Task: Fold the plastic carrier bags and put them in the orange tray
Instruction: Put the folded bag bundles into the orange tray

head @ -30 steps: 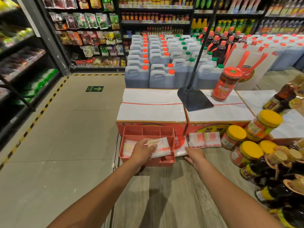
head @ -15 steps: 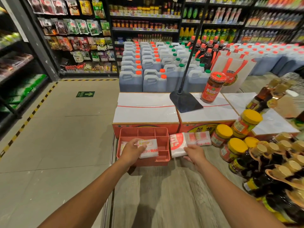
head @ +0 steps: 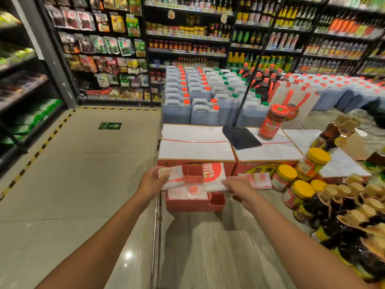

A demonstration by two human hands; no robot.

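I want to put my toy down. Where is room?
Bare wood in front of the orange tray, left of the jars. The white box top behind the tray. Crowded: the right side, jars and bottles.

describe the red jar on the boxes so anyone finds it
Find the white-topped cardboard cartons behind the orange plastic tray. The tall red-lidded sauce jar stands on one, beside a black flat stand base. The jars nearby have yellow lids; its lid is red.

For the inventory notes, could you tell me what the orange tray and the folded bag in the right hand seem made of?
Orange tray: likely moulded plastic, matt, uniform colour, thin walls. Folded bag in the right hand: apparently thin plastic film, whitish, slightly glossy, red-printed.
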